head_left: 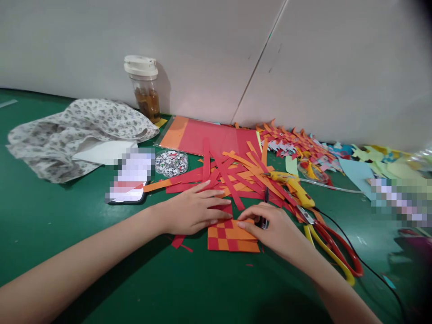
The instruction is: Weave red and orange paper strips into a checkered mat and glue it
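"Where is the woven paper (232, 244)?"

"On the green desk (162, 288), away from the far edge, flat below loose red and orange strips (229, 180)."

"And the hands?"

"The left hand (191, 211) is spread, palm down, fingertips at the paper's upper left. The right hand (276, 225) pinches its upper right edge; a pen (264, 222) is beside those fingers, whether gripped I cannot tell."

"Which step?"

"Apparently aligning a strip. Any further adjustment calls for steady left fingers and a light pinch."

Green tabletop (162, 279), pale wall (202, 54) behind, thin diagonal seam (259, 60)
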`<state>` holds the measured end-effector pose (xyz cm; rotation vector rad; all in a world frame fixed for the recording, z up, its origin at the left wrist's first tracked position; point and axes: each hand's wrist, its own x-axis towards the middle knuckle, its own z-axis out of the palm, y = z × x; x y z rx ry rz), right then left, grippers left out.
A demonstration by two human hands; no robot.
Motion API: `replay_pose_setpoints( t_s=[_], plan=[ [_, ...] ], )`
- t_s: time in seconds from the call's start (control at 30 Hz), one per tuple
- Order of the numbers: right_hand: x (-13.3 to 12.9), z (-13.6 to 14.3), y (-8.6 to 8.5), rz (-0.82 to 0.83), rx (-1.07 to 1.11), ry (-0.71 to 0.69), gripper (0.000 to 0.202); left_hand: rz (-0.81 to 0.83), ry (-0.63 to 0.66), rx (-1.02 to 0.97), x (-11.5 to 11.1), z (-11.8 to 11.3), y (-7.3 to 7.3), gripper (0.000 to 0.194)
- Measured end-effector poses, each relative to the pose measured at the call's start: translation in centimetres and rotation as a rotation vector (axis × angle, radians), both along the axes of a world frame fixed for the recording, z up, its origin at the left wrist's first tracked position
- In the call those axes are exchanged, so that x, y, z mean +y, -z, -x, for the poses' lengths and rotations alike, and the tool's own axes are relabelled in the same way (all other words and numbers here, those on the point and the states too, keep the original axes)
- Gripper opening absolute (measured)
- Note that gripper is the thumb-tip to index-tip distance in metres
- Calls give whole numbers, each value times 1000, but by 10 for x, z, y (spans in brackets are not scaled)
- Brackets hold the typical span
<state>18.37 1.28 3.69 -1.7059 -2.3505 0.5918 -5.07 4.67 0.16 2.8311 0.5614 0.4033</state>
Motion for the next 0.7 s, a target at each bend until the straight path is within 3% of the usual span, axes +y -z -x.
replay_pose_setpoints(
  t_s=[0.3,0.47,0.7],
  plan=[
    [-1,0,5,-76,27,-53,9,-39,-36,-59,7,-27,-18,26],
    [-2,0,6,-74,23,-33,8,-11,-5,-64,14,-40,-10,18],
    [-3,-1,9,-56,56,-67,11,-18,1,-90,12,-37,1,20]
  ],
)
